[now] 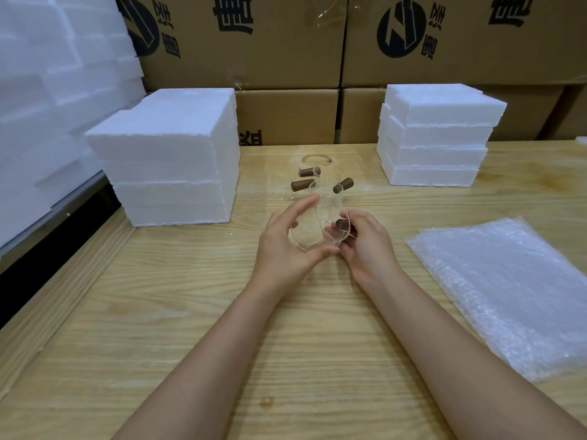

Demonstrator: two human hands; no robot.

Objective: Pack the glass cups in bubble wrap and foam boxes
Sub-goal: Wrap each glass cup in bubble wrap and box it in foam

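I'm seeing the left hand curling round a glass cup and the right hand pinching it by its brown handle, over the table. Bubble wrap is lying right of that cup. Spare cups are sitting just behind it, with foam boxes standing behind-left and behind-right.
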